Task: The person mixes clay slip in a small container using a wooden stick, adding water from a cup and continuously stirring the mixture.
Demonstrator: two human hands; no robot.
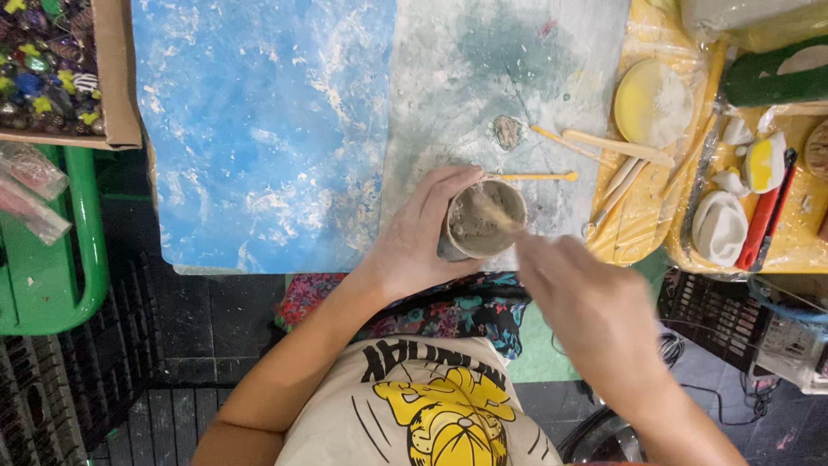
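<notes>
1. The clay cup [483, 220] sits at the near edge of the grey work mat [483, 69], just right of the blue mat [259, 129], tipped so its open mouth faces up toward the camera.
2. The left hand [414, 237] wraps the cup's left wall, thumb and fingers curled round it and pressed to the outside.
3. The right hand [595, 302] hovers near and to the right, blurred; its fingers seem closed in a pinch on a thin wooden stick [496, 211] whose tip reaches into the cup, though the blur makes the exact grip hard to read.
4. Handling, as a judgement: the cup looks like damp, unfired clay, so fairly light but soft and easily dented; the thin rim is likely the weakest part.
5. A broad, gentle hold round the lower wall, as the left hand has it, seems safest; squeezing near the rim could warp it.
6. The wet surface may be slightly slippery.
7. Farther right lie wooden modelling tools [617, 147], a yellow dish [651, 103] and white clay pieces [720, 226] on a yellow plastic-covered tray [638, 229].
</notes>
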